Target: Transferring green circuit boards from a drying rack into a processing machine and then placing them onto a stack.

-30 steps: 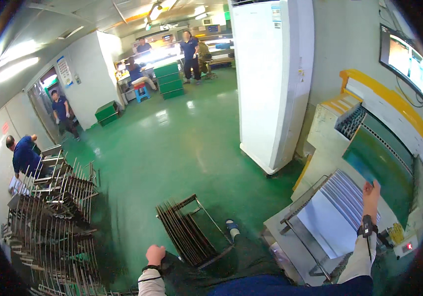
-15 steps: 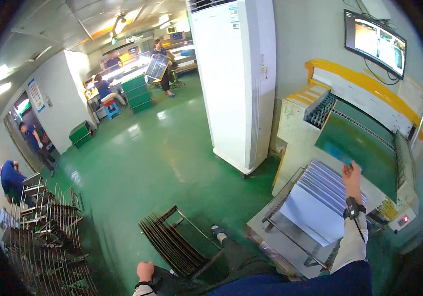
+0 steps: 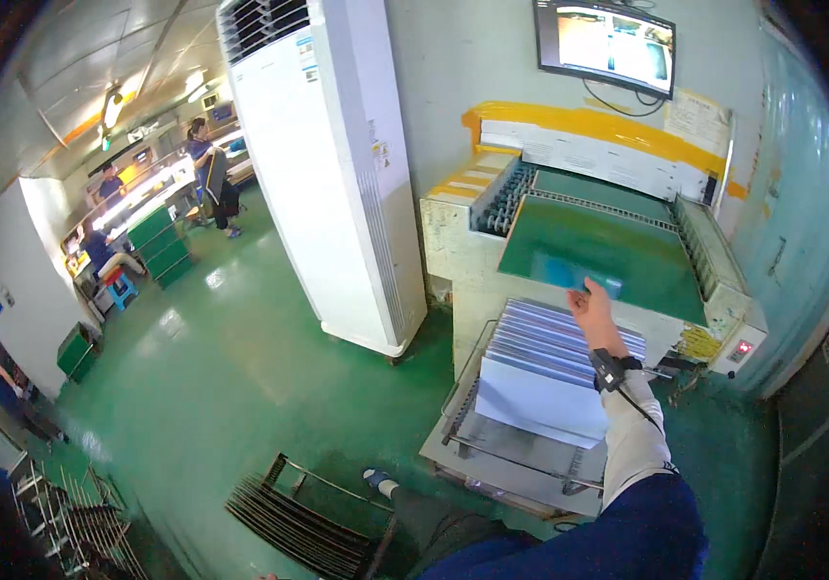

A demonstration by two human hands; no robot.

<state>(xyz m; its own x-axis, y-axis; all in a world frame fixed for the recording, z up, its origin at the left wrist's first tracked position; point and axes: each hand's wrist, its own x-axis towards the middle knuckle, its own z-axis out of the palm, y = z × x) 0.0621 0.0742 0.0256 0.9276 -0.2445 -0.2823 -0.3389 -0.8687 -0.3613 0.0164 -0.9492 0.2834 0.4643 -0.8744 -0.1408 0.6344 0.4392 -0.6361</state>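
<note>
My right hand, with a dark strap and cable device at the wrist, is at the near edge of a flat green panel. Its fingers are bent and appear to pinch that edge. The panel lies on the roller bed of a machine. Below my hand, a slotted metal rack holds several upright, pale blue-white sheets, leaning in a row. My left hand barely shows at the bottom edge, its fingers hidden.
An empty slotted rack stands on the green floor by my foot, more racks at lower left. A tall white air conditioner stands left of the machine. A screen hangs above. People are at a lit bench far left.
The view has swung right, so the machine and sheets sit further left in it. My right hand stays at the panel's near edge. My left hand has nearly dropped out of view.
</note>
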